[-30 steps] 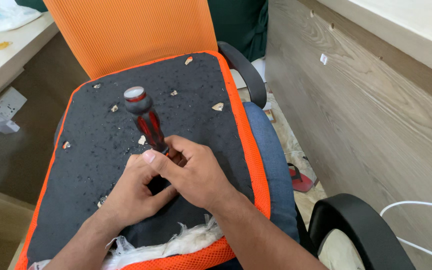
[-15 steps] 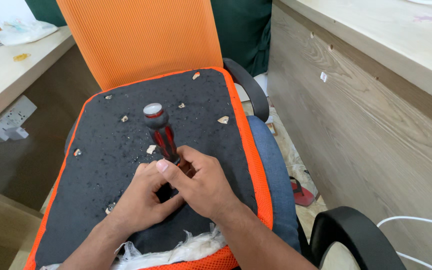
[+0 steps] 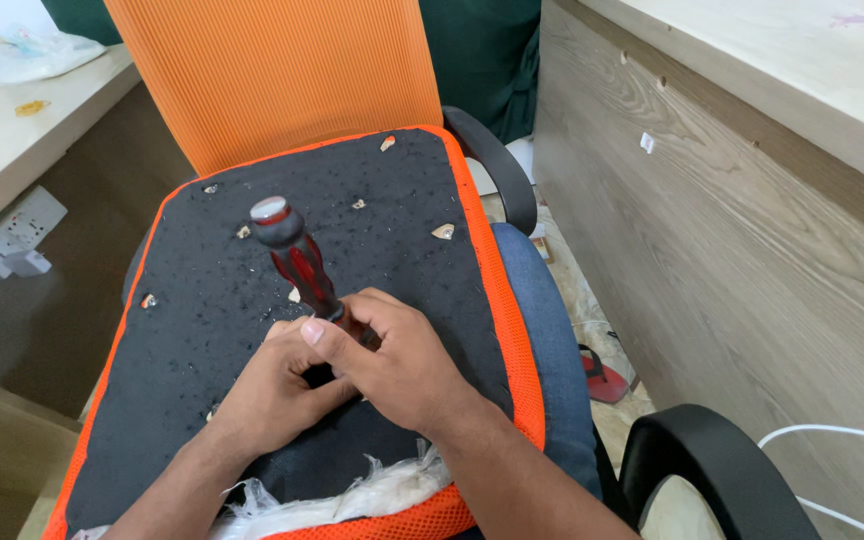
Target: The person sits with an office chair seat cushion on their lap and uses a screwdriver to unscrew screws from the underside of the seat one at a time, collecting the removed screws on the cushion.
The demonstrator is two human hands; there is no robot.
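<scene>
We held one screwdriver [image 3: 297, 262], its red-and-black handle glossy and capped with a pale round end, tilted over the middle of the chair seat's black fabric underside [image 3: 192, 320]. Our right hand [image 3: 402, 365] was clenched around the handle's lower end; our left hand [image 3: 277, 390] curled against it just beneath, touching the right. We counted about six small metal fittings scattered toward the seat's far edge. Orange mesh [image 3: 517, 390] bordered the seat, white stuffing [image 3: 372, 492] frayed from its near edge, and two black armrests [image 3: 497, 175] flanked it.
</scene>
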